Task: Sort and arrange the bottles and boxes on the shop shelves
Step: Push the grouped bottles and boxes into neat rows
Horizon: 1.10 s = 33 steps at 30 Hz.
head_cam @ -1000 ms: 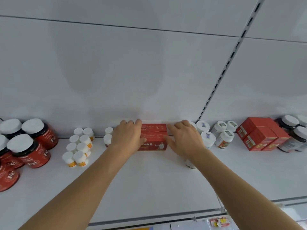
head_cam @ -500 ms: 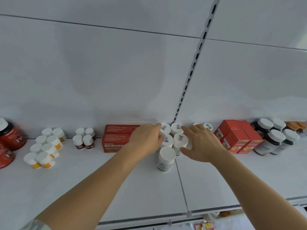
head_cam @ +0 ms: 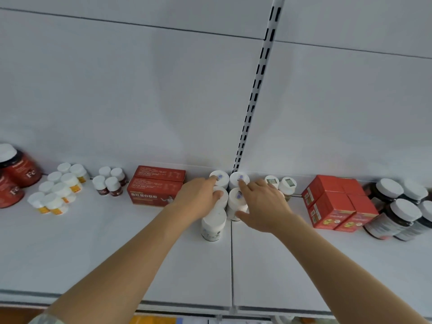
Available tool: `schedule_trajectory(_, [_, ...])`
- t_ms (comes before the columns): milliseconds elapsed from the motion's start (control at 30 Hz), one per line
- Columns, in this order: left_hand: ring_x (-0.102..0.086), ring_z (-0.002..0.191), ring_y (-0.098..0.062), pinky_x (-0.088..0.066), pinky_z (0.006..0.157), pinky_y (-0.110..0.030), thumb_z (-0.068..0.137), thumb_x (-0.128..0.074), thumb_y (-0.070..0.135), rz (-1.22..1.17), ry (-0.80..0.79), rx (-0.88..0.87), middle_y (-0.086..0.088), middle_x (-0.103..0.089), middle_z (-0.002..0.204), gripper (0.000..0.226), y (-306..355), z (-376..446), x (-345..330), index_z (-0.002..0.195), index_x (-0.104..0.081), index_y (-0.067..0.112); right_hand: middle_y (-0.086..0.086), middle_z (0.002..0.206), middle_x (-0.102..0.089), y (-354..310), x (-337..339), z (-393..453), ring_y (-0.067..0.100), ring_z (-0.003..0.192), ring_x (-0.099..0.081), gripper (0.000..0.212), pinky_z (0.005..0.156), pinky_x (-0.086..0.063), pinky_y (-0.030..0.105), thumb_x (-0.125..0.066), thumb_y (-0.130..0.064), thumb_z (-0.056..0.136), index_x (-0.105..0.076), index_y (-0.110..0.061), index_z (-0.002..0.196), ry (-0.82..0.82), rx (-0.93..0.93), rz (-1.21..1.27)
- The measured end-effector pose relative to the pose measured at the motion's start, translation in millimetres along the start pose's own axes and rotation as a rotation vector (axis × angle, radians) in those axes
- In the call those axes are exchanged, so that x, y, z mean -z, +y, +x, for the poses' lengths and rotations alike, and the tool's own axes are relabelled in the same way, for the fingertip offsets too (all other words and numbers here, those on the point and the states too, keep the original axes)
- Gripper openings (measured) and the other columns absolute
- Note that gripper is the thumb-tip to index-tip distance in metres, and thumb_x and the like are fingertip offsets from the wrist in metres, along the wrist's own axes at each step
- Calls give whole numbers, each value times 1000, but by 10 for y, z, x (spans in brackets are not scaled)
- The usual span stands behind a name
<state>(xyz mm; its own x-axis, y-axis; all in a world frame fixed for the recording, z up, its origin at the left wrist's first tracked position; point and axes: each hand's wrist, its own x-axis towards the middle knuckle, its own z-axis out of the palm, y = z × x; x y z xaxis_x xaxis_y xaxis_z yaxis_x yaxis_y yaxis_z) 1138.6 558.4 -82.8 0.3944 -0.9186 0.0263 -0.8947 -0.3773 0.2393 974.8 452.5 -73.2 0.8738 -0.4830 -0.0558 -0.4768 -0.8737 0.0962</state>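
Straight fingers of the left hand (head_cam: pixel 198 199) lie across the caps of a cluster of white bottles (head_cam: pixel 228 197) at the back of a shop shelf (head_cam: pixel 117 249), the fingertips touching the two left-hand caps. The right hand (head_cam: pixel 261 206) mirrors it, fingers spread and extended over the right-hand caps, its thumb lying low beside the near bottle on that side; neither hand appears to grip anything, both simply press and steady the group. The bottles stand upright in two short rows straddling the seam between shelf panels, just below the slotted upright (head_cam: pixel 254 90), with one front bottle (head_cam: pixel 213 224) standing slightly forward of the rest.

To the left sit two stacked red boxes (head_cam: pixel 156 187), near but apart from the cluster; beyond them are small brown bottles (head_cam: pixel 109 184), yellow-labelled bottles (head_cam: pixel 58 192) and large red jars (head_cam: pixel 17 174). To the right are two more white-capped bottles (head_cam: pixel 280 184), a block of red cartons (head_cam: pixel 339 204) and dark jars (head_cam: pixel 397 209).

The step in hand looks like squaring the white bottles into a tight block. It would go best with even, gentle inward pressure from both sides, kept low enough not to tip them, and the front bottle drawn back into line.
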Motion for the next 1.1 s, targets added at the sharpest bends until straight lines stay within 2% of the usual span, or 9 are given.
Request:
schedule_trajectory(300, [-57,113,-29,-47,86,-38,99,-43,45,-31,-24,21,-8,-59,127,50,13,-27,66,141,-40,17,3,134,-52,-26,-51,-45,26,123,-42,85,103,-33,36,-49,-56,90,-16,-12,154,43,-19,23])
schedule_trajectory(433, [-58,107,-27,-48,81,-37,98,-39,54,-10,142,-51,-4,-58,123,55,63,-262,226,142,-38,22,0,126,-56,-1,-40,-108,25,119,-45,85,99,-37,36,-51,-59,87,-19,-16,154,87,-22,16])
schedule_trajectory(500, [-58,105,-24,-46,77,-35,93,-40,65,-8,137,-88,0,-60,116,62,84,-413,300,141,-38,27,0,122,-59,4,-34,-148,26,116,-47,80,97,-40,37,-52,-58,86,-27,-19,151,124,-19,-1])
schedule_trajectory(600, [-58,107,-21,-46,77,-34,81,-44,77,31,30,-116,6,-60,116,74,53,-609,301,140,-34,32,1,113,-62,-27,-45,-198,27,110,-51,68,92,-44,40,-57,-54,82,-44,-22,141,195,-34,-4])
schedule_trajectory(700, [-56,112,-24,-49,83,-37,82,-53,69,79,-30,-128,3,-58,124,79,32,-716,212,146,-26,30,0,106,-62,-83,-77,-228,27,105,-52,56,87,-47,39,-61,-50,79,-56,-22,127,239,-56,8])
schedule_trajectory(800, [-57,108,-26,-49,79,-37,89,-55,55,82,-5,-137,-1,-59,119,66,46,-765,99,143,-30,25,0,102,-62,-131,-114,-260,27,103,-54,49,85,-45,38,-63,-48,77,-60,-23,118,274,-70,-4])
schedule_trajectory(900, [-58,99,-25,-47,73,-36,91,-55,48,38,37,-143,0,-60,108,41,38,-784,50,120,-46,21,2,102,-61,-145,-158,-274,29,104,-54,45,84,-46,39,-66,-46,77,-62,-22,115,276,-87,-12])
schedule_trajectory(967, [-58,96,-25,-47,71,-36,91,-57,47,-4,49,-150,-1,-60,107,38,36,-806,24,115,-49,19,4,101,-61,-139,-187,-268,31,103,-54,41,81,-48,40,-68,-42,77,-63,-20,112,283,-97,-2])
schedule_trajectory(1100, [-58,95,-27,-48,74,-39,92,-58,45,-75,87,-141,-1,-61,112,39,39,-847,-36,119,-52,18,5,97,-62,-140,-235,-248,32,96,-56,32,71,-52,41,-72,-31,78,-67,-19,107,333,-115,20])
